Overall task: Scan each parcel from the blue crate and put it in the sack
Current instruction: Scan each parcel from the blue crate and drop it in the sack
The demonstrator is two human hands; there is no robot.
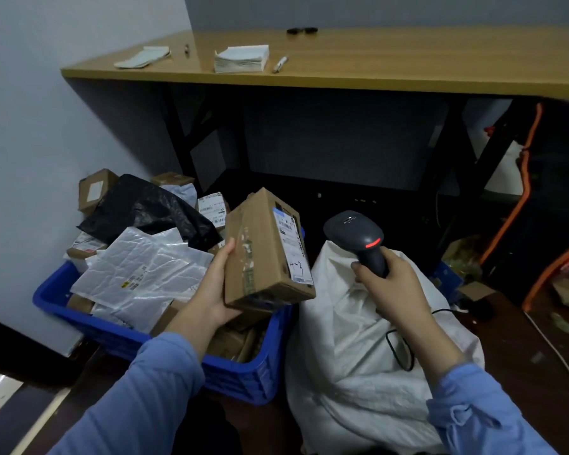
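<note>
In the head view, the left hand (216, 290) grips a cardboard parcel (263, 254) from below, thumb on the near face and fingers hidden behind it. The parcel is held over the right edge of the blue crate (243, 376), and its label print is too small to read. The right hand (388, 280) is wrapped round the scanner (355, 231) handle above the white sack (352, 372), which stands just beside the crate with its mouth hard to make out. Behind them, dark open space runs under a wooden table (375, 67) against a pale wall.
</note>
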